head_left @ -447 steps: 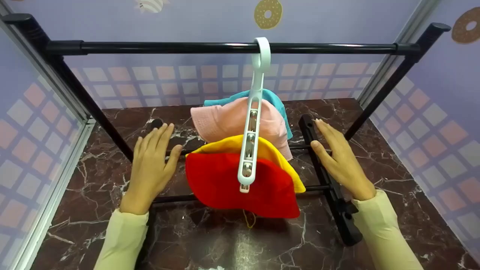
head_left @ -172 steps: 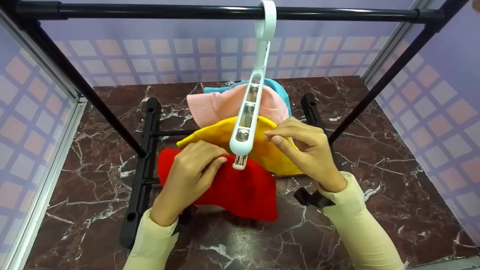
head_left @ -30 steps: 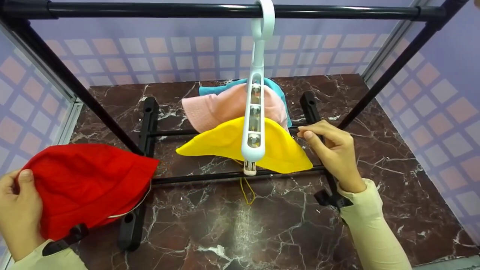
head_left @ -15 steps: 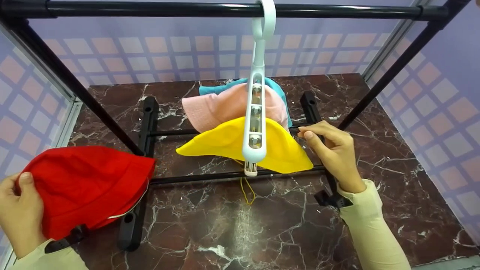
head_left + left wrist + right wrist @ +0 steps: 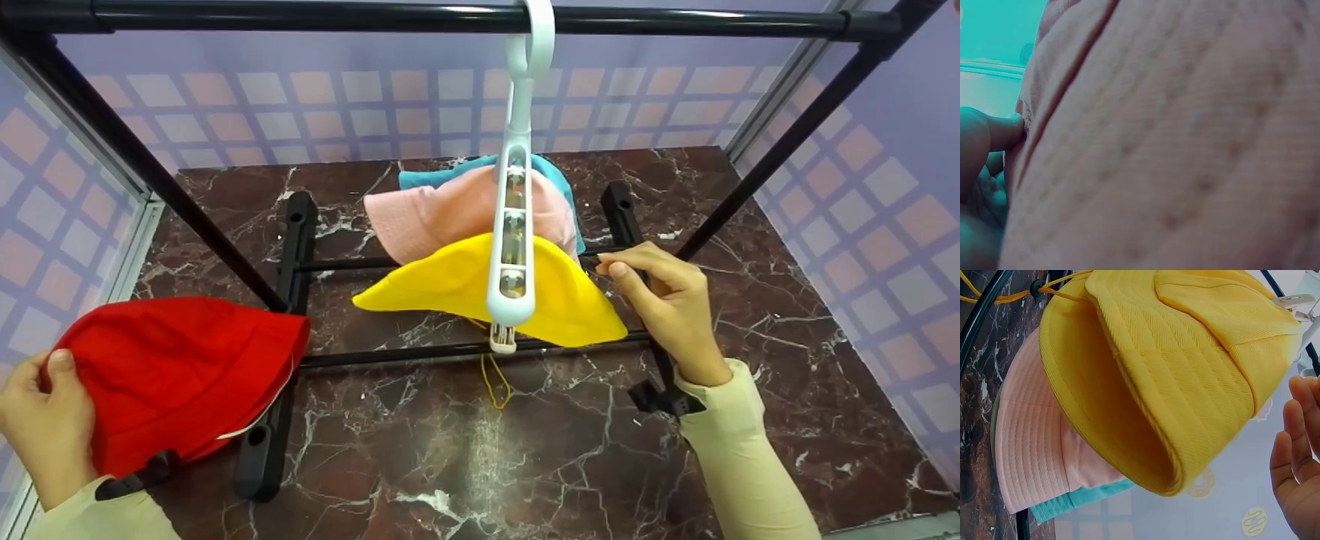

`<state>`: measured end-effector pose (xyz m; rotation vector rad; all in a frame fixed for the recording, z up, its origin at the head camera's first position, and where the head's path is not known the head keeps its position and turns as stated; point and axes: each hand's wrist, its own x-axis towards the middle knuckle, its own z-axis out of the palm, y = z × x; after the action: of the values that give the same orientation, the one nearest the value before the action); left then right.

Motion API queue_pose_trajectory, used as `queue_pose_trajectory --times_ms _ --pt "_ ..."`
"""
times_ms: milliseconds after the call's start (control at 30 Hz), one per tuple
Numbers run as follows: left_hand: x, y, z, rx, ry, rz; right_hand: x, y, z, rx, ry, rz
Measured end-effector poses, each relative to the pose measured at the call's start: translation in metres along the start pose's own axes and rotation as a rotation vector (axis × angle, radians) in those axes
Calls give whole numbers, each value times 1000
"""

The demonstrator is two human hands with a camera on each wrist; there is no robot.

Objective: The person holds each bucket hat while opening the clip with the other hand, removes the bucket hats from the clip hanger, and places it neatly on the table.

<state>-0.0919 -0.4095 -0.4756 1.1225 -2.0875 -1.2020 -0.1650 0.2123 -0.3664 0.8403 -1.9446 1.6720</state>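
A red fabric bucket hat (image 5: 180,367) with a white cord (image 5: 240,433) at its brim is held well to the left of the white plastic hanger (image 5: 519,112). The person's left hand (image 5: 49,420) pinches its crown from the side farther from the hanger, thumb uppermost; the left wrist view is mostly filled by blurred cloth. To the hanger's right, the right hand (image 5: 667,296) is raised with fingers loosely bent, gripping nothing, thumb and forefinger near each other just beside a yellow fabric bucket hat (image 5: 442,281).

That yellow hat hangs under the hanger's near end, its hollow side facing the right wrist camera, a yellow cord (image 5: 488,382) dangling beneath. The hanger's long slotted frame contains shiny clips in its openings, and another clip (image 5: 503,346) juts below its near end. Farther back along the hanger come a pink fabric bucket hat (image 5: 442,217) and a turquoise one (image 5: 446,178).

Above, the hanger's hook loops over a black metal rail (image 5: 300,16); below it spreads the dark red-brown marbled surface (image 5: 555,450).

Some six seconds ago the red hat was directly below the hanger's near end, in front of the yellow one; over the last half second it has sunk slightly, while the right hand has stayed put.
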Motion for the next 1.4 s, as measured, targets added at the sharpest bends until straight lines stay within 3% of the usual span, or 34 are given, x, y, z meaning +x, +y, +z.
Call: queue_pose_trajectory --times_ms 400,767,1167,1400 --pt "-4 -6 3 42 8 31 -2 1 1 -19 5 18" --pt "13 -33 10 65 12 34 -2 2 1 -22 -3 20" --pt "13 -42 10 81 51 71 -3 3 0 -42 -9 36" --pt "7 -40 11 143 15 27 -4 4 -1 -35 -2 41"
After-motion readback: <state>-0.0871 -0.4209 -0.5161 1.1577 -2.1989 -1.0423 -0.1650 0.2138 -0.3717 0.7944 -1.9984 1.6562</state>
